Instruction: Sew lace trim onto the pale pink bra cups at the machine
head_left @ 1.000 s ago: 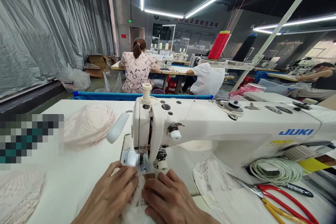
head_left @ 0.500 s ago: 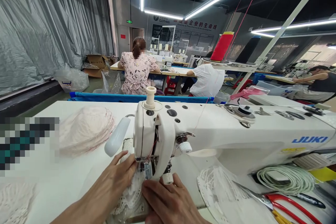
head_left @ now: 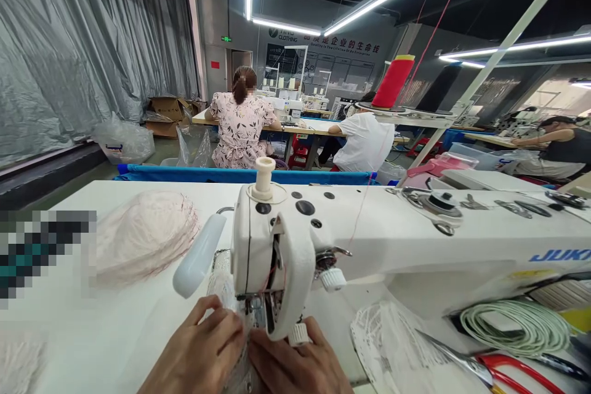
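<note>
White lace (head_left: 220, 284) runs beneath the needle area of a white sewing machine (head_left: 392, 231) and shows behind it too. My left hand (head_left: 201, 345), fingers curled and closed, grips the lace just left of the presser foot (head_left: 252, 305). On the near right side of the foot, my right hand (head_left: 300, 360) presses its bunched fingers onto the same lace, close beside the white knob (head_left: 299, 334). The fingertips of both hands are partly hidden. Pinkish thread (head_left: 360, 215) leads to the machine's tension parts.
A heap of pale fabric with red thread ends (head_left: 148, 234) lies on the left. More white lace (head_left: 392, 341), red-handled scissors (head_left: 484, 366) and coiled pale cord (head_left: 514, 326) lie at right. A red thread cone (head_left: 392, 83) stands above. Co-workers sit beyond a blue cloth edge (head_left: 249, 176).
My left hand has drawn nearer to me and curled its fingers. More lace shows behind the needle area. My right hand stays by the foot. The view has shifted slightly.
</note>
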A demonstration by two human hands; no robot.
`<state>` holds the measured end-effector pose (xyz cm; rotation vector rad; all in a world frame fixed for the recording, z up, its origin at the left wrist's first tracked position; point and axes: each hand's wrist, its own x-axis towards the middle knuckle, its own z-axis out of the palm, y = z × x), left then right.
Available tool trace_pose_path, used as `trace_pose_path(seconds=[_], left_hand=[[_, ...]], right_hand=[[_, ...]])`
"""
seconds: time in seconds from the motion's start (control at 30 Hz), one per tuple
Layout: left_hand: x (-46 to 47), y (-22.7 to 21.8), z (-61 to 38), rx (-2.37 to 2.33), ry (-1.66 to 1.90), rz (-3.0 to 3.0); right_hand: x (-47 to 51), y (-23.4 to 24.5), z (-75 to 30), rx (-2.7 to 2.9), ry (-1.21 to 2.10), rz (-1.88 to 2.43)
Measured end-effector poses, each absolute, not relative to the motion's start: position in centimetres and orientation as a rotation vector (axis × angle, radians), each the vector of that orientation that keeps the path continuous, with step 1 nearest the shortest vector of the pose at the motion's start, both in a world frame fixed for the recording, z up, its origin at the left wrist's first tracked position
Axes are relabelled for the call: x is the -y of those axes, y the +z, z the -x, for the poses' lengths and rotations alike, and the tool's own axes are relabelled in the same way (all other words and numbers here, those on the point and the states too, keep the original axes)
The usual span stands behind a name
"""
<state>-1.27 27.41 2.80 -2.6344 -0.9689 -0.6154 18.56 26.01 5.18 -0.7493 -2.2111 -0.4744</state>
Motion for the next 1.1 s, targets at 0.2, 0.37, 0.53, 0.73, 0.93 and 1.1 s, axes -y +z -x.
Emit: trace_pose_path(seconds=[0.2,0.37,0.53,0.73,0.93,1.1], left_hand=[[-27.0,3.8,0.4,0.936,-0.786,2.572],[-26.6,5.7,-0.6,0.936,-0.973,2.45],[-26.2,6.6,-1.1,0.999,-1.054,2.473],[-26.3,5.8,-0.7,0.985,-0.969,2.492],[-26.7,3.5,0.2,1.01,-0.827,2.539],[-26.8,3.7,0.8,0.993,-0.776,2.564]], right_hand=[[-25.9,5.4,-18.8,2.212,-0.497,0.747],[-25.9,5.5,-18.9,2.195,-0.47,0.724],[-25.8,5.0,-18.7,2.19,-0.459,0.736],[-25.8,5.4,-18.7,2.204,-0.469,0.73],[-26.0,5.7,-18.8,2.189,-0.489,0.721],[-26.0,4.9,-18.9,2.23,-0.497,0.706]])
